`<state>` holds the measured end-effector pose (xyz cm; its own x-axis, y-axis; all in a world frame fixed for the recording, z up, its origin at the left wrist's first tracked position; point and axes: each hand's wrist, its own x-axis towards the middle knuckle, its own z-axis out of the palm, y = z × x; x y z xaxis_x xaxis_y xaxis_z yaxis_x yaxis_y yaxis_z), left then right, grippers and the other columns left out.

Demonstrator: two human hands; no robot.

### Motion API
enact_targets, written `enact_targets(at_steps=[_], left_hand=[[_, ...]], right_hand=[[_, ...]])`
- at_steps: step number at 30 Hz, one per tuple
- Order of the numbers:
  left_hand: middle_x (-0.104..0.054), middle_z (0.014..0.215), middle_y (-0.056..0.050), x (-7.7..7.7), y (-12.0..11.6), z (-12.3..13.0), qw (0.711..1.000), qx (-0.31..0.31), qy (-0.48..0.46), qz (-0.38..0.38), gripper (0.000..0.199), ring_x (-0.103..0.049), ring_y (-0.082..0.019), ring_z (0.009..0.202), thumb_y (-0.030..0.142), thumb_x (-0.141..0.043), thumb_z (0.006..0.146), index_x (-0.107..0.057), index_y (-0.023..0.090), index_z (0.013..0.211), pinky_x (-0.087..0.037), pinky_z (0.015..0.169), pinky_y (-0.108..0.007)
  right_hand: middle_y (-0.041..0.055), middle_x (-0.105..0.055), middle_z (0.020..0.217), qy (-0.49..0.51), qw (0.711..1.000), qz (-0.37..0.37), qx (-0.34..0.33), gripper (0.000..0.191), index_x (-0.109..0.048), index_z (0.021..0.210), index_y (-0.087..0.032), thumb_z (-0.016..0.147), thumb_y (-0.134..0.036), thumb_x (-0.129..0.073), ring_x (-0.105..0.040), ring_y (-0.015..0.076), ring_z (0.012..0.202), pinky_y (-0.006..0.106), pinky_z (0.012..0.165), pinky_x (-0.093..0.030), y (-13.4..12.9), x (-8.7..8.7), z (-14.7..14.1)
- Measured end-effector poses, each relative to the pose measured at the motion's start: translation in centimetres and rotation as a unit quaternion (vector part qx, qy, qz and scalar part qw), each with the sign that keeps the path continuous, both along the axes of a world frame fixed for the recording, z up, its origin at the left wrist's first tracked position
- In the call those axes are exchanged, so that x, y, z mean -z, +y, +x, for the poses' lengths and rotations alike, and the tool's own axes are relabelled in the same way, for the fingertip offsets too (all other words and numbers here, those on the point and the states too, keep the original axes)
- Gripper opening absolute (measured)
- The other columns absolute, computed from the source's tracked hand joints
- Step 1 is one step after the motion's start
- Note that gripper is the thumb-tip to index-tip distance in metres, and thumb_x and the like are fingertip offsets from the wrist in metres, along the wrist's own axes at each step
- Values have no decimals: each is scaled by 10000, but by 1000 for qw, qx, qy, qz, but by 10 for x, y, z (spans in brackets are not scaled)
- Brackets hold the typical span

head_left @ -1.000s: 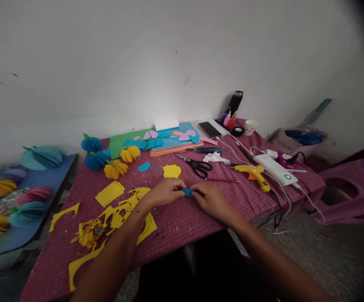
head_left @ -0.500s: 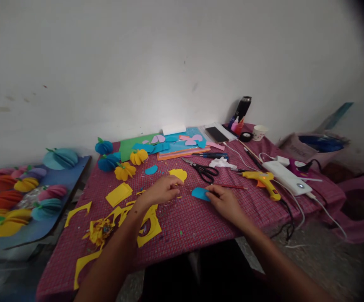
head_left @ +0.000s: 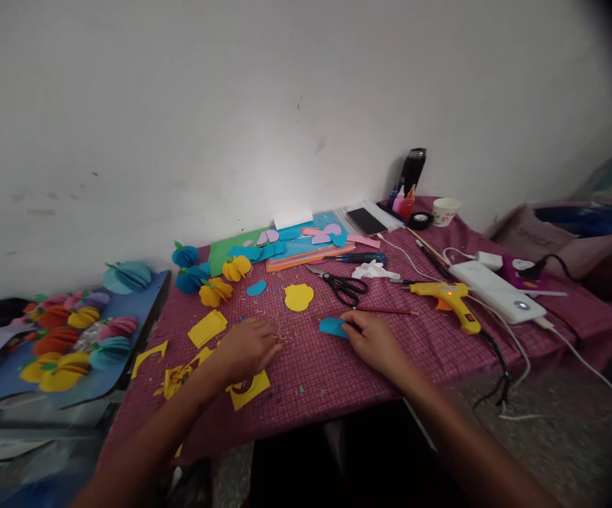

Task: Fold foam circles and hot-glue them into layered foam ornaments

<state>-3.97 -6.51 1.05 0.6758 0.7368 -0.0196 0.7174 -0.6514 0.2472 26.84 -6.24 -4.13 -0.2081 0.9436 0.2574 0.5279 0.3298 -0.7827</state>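
Note:
Between the thumb and fingers of my right hand [head_left: 372,340] is a blue paper cutout [head_left: 332,327], just above the cloth. My left hand [head_left: 247,347] is low over the table, palm down with its fingers stretched out, holding nothing. It partly covers a yellow paper offcut [head_left: 253,390] with a round hole. Yellow paper cutouts [head_left: 299,297] lie beyond the two hands, and a smaller blue cutout [head_left: 256,288] is left of them. Black-handled scissors [head_left: 343,286] and a red pencil [head_left: 385,310] lie past my right hand. A stack of yellow paper [head_left: 207,329] is beyond my left wrist.
A yellow glue gun [head_left: 446,296], a white power bank [head_left: 496,293] and cables take up the right side. Blue and yellow paper pumpkins [head_left: 216,291] stand at the back left. More pumpkins fill a blue board [head_left: 147,310] on the left. A paper cup [head_left: 445,212] stands at the back.
My left hand has come back toward me, away from the yellow cutouts, which now show fully. My right hand still holds the blue cutout. The view has shifted slightly.

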Motion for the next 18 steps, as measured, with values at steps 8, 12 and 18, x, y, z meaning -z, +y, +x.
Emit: enact_targets(at_steps=[8, 12, 18], left_hand=[[-355, 1608, -86, 10, -19, 53, 998, 0, -58, -3, 561, -328, -287, 1478, 437, -484, 987, -399, 276, 1518, -248, 1206, -468], [-294, 1637, -82, 15, -25, 38, 1000, 2, -23, -21, 639, -285, -279, 1503, 501, -447, 994, -286, 284, 1572, -198, 1226, -468], [-433, 1562, -111, 7, -31, -20, 995, -44, 73, 54, 565, -363, -317, 1457, 506, -476, 977, -484, 224, 1467, -231, 1200, -520]], right_hand=[[33, -745, 881, 5, 1000, 2, 3, 177, -699, 917, -219, 900, -203, -524, -673, 208, 801, 323, 744, -472, 0, -1, 0], [37, -744, 874, -1, 1000, -2, 8, 172, -698, 906, -221, 902, -214, -526, -674, 215, 796, 330, 740, -474, 1, 0, 0], [33, -736, 865, -7, 1000, 3, 1, 165, -701, 904, -217, 893, -188, -539, -665, 216, 792, 325, 731, -458, 0, 3, 1]])
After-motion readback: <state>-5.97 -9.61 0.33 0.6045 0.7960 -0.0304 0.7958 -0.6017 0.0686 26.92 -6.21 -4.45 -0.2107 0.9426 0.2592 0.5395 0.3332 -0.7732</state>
